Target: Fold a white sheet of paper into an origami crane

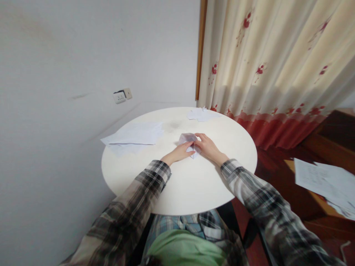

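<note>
Left hand, right hand | both gripping folded paper | it sits between them, jutting past the left

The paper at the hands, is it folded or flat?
Folded: the paper between the left hand and right hand has angled edges and a dark fold line.

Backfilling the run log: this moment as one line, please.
left hand: touching folded paper | right hand: touching same paper | paper stack: table, left side | loose paper: far edge

Looks domestic: floral curtain, round table, wall socket
</note>
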A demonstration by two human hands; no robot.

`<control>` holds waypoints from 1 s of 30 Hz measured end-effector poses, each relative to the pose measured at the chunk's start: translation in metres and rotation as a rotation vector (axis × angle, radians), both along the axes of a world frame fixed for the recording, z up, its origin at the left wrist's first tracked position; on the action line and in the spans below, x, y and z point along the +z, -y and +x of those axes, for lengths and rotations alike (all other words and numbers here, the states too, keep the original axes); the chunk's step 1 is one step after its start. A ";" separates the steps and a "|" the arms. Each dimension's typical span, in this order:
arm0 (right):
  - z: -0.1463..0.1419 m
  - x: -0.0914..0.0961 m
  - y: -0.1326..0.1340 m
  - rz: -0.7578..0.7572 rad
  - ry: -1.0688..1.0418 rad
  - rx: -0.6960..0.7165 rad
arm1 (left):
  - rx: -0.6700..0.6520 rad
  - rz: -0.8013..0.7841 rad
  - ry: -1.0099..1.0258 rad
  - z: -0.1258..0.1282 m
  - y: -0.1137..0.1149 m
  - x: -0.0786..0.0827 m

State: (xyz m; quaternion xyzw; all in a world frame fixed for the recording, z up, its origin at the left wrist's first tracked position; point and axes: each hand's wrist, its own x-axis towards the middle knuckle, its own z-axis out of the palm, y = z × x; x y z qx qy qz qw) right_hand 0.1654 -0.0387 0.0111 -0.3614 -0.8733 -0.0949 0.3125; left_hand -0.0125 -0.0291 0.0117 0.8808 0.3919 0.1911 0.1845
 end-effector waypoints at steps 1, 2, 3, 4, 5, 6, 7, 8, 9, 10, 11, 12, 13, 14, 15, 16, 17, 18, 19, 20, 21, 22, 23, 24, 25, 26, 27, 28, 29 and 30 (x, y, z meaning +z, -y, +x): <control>-0.001 0.001 0.001 0.004 0.010 0.002 | 0.003 -0.005 0.001 0.000 0.000 0.000; -0.001 0.002 0.001 0.006 0.022 0.005 | 0.006 -0.008 -0.001 0.000 -0.001 -0.001; -0.002 0.002 0.002 0.007 0.033 0.009 | 0.011 -0.010 -0.004 -0.001 -0.001 -0.001; -0.002 0.003 0.003 0.003 0.041 0.015 | 0.015 -0.013 -0.009 -0.001 -0.001 -0.001; -0.003 0.003 0.003 -0.003 0.047 0.023 | 0.017 -0.018 -0.016 -0.002 -0.002 -0.001; -0.003 0.004 0.003 -0.010 0.049 0.031 | 0.015 -0.024 -0.022 -0.002 -0.002 -0.001; -0.003 0.004 0.004 -0.016 0.051 0.037 | 0.012 -0.032 -0.027 -0.002 -0.002 0.000; -0.003 0.004 0.004 -0.020 0.055 0.040 | 0.007 -0.039 -0.030 -0.003 -0.002 0.000; -0.003 0.004 0.004 -0.018 0.064 0.040 | 0.002 -0.044 -0.031 -0.003 -0.002 0.000; -0.004 0.004 0.005 -0.013 0.076 0.035 | -0.003 -0.046 -0.030 -0.003 -0.002 0.001; -0.004 0.004 0.005 -0.005 0.090 0.030 | -0.009 -0.044 -0.027 -0.004 -0.002 0.001; -0.004 0.004 0.005 0.003 0.103 0.025 | -0.016 -0.041 -0.024 -0.004 -0.002 0.001; -0.004 0.004 0.005 0.008 0.110 0.022 | -0.024 -0.036 -0.019 -0.004 -0.002 0.000; -0.005 0.004 0.005 0.010 0.112 0.022 | -0.032 -0.032 -0.014 -0.004 -0.002 0.000; -0.005 0.004 0.005 0.008 0.109 0.024 | -0.037 -0.028 -0.009 -0.004 -0.002 0.000; -0.005 0.004 0.005 0.003 0.106 0.029 | -0.040 -0.026 -0.005 -0.003 -0.002 0.000; -0.006 0.003 0.005 -0.004 0.103 0.033 | -0.042 -0.026 -0.001 -0.003 -0.002 0.000; -0.006 0.003 0.005 -0.011 0.100 0.035 | -0.045 -0.027 0.002 -0.003 -0.002 0.000; -0.006 0.003 0.005 -0.017 0.098 0.037 | -0.048 -0.029 0.005 -0.003 -0.002 0.000; -0.006 0.003 0.005 -0.022 0.096 0.037 | -0.052 -0.031 0.008 -0.003 -0.003 0.000; -0.006 0.003 0.005 -0.026 0.091 0.038 | -0.056 -0.033 0.010 -0.003 -0.003 0.000; -0.006 0.003 0.005 -0.028 0.083 0.039 | -0.060 -0.035 0.010 -0.003 -0.003 -0.001; -0.006 0.003 0.005 -0.030 0.070 0.040 | -0.059 -0.038 0.010 -0.003 -0.003 -0.001; -0.006 0.003 0.005 -0.030 0.052 0.040 | -0.054 -0.040 0.010 -0.003 -0.004 -0.001; -0.006 0.004 0.005 -0.029 0.030 0.042 | -0.043 -0.043 0.010 -0.003 -0.004 -0.002; -0.006 0.004 0.006 -0.027 0.001 0.046 | -0.029 -0.047 0.012 -0.004 -0.005 -0.002; -0.005 0.005 0.007 -0.024 -0.035 0.051 | -0.017 -0.052 0.017 -0.005 -0.006 -0.002; -0.005 0.005 0.007 -0.021 -0.079 0.055 | -0.009 -0.055 0.024 -0.005 -0.006 -0.001; -0.004 0.006 0.008 -0.018 -0.132 0.055 | -0.009 -0.058 0.031 -0.006 -0.006 -0.001; -0.003 0.006 0.008 -0.016 -0.191 0.049 | -0.014 -0.061 0.040 -0.007 -0.007 0.000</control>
